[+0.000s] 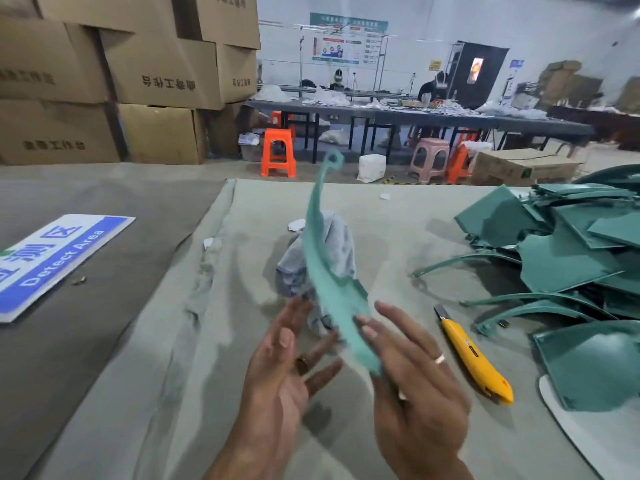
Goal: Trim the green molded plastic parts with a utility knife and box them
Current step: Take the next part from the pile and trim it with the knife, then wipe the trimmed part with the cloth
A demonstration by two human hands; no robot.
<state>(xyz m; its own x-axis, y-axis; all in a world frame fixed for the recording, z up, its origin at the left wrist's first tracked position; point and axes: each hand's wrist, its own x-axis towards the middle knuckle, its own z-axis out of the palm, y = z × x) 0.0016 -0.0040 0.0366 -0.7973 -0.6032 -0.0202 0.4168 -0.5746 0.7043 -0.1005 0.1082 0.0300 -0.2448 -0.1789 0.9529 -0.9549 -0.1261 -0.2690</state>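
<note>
right hand [412, 372] pinches long curved green plastic strip [322, 258] w/ thumb & fingers; left hand [287, 368] spread wide, holding nothing, beside it.

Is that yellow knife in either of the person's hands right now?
Apart. The head view shows the yellow utility knife lying on the cloth, with bare cloth between it and the right hand, which holds the green part; the left hand is open.

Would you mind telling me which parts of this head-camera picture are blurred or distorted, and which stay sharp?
Head view: motion blur smears the green part and the left hand; the right hand is slightly soft; the utility knife and pile of green parts read sharp; the wide lens bends the table edge and the boxes.
</note>
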